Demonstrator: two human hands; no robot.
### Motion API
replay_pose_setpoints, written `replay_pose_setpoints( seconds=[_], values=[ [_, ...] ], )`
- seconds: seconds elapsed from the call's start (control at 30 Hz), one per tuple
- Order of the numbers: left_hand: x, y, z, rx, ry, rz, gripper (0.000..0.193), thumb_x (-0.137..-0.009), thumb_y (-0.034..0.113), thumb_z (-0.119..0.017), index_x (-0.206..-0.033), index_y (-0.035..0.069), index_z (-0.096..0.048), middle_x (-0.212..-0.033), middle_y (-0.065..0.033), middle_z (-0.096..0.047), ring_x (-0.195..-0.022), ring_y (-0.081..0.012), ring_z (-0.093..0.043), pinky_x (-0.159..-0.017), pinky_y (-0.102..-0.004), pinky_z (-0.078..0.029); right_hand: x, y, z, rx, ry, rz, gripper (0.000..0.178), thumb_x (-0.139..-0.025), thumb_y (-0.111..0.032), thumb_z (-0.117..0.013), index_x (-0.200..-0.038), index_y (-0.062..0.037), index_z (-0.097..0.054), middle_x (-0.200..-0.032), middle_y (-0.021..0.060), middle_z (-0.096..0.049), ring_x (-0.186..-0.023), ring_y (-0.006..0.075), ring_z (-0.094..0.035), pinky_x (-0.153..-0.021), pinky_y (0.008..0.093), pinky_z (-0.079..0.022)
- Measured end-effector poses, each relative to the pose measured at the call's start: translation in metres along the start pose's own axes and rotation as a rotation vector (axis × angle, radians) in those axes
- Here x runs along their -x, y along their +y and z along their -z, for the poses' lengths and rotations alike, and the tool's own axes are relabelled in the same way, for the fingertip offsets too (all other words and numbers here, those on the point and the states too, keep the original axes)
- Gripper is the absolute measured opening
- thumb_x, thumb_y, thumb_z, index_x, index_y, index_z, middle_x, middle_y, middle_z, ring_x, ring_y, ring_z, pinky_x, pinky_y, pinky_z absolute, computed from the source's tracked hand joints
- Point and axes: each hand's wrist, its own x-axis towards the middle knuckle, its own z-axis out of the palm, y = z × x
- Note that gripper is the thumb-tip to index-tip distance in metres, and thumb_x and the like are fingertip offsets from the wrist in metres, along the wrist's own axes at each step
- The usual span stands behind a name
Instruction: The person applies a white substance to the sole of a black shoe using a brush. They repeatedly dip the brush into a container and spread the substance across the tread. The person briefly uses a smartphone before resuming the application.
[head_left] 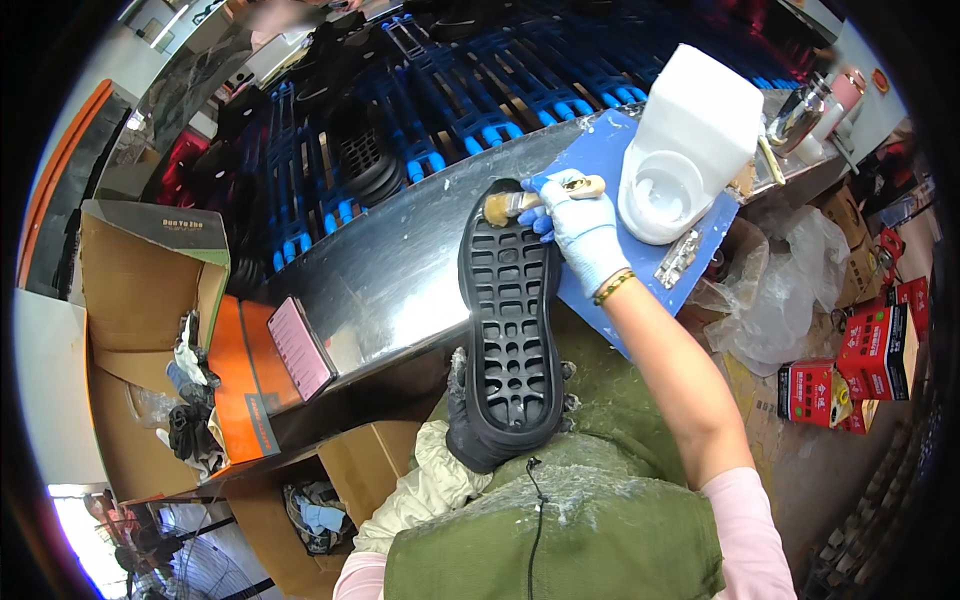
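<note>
A black shoe sole lies lengthwise before me, its hollow, gridded inner side facing up. My left hand, in a dark stained glove, grips it from below near the heel; fingertips show on both sides and the palm is hidden. In my right hand, gloved in white and blue, is a brush with a wooden handle. Its bristles touch the sole at the toe end. Just right of that hand a white cut-open jug leans on a blue sheet, with a translucent cup at its lower end.
A metal bench runs across, with a rack of blue-tipped bars behind it. A pink phone-like slab sits at its left edge. Cardboard boxes stand left; red boxes and clear plastic bags lie right.
</note>
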Motion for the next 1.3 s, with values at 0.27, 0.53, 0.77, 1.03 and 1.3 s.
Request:
replay_pose_setpoints(
  seconds=[0.27,0.53,0.77,1.03,1.3],
  values=[
    [0.010,0.022,0.019,0.026,-0.099,0.114,0.070,-0.102,0.058,-0.042,-0.145,0.004,-0.051,-0.129,-0.0299,-0.063,-0.119,-0.0560,-0.059,-0.089,-0.0720,-0.053,0.123,-0.044,0.028,0.211,-0.926,-0.357,0.014,-0.095,-0.021,-0.072,-0.090,-0.0086,-0.069,-0.078,-0.0009,-0.071,-0.064,0.0036,-0.060,-0.060,0.0218,-0.050],
    [0.015,0.039,0.045,-0.012,0.068,0.060,0.070,-0.102,0.055,-0.046,-0.145,0.001,-0.050,-0.130,-0.0301,-0.062,-0.116,-0.0565,-0.060,-0.087,-0.0684,-0.057,0.048,0.003,-0.025,0.172,-0.381,0.038,0.010,-0.099,-0.019,-0.069,-0.096,-0.0091,-0.068,-0.087,0.0030,-0.073,-0.067,0.0050,-0.063,-0.056,0.0207,-0.049],
    [-0.003,0.039,0.069,0.193,0.010,-0.017,0.076,-0.101,0.057,-0.050,-0.149,-0.001,-0.042,-0.138,-0.0321,-0.055,-0.119,-0.0539,-0.060,-0.093,-0.0692,-0.055,0.072,0.008,-0.011,0.027,-0.331,0.012,0.018,-0.097,-0.024,-0.072,-0.099,-0.0056,-0.072,-0.081,0.0051,-0.075,-0.065,0.0033,-0.064,-0.055,0.0172,-0.048],
    [-0.005,0.019,0.053,-0.230,0.046,-0.305,0.052,-0.101,0.043,-0.061,-0.132,0.002,-0.054,-0.124,-0.0191,-0.061,-0.114,-0.0282,-0.062,-0.093,-0.0419,-0.055,0.095,-0.024,0.009,0.284,-0.430,-0.079,0.014,-0.095,-0.020,-0.070,-0.091,-0.0074,-0.068,-0.082,0.0015,-0.071,-0.066,0.0042,-0.059,-0.059,0.0218,-0.048],
    [-0.017,0.005,0.011,-0.157,0.064,-0.474,0.031,-0.100,0.026,-0.066,-0.117,0.001,-0.062,-0.103,-0.0150,-0.068,-0.095,-0.0205,-0.067,-0.089,-0.0370,-0.057,0.096,-0.015,0.011,0.097,-0.224,-0.034,0.014,-0.096,-0.022,-0.070,-0.095,-0.0083,-0.071,-0.079,0.0010,-0.069,-0.064,0.0061,-0.060,-0.060,0.0217,-0.051]
  ],
)
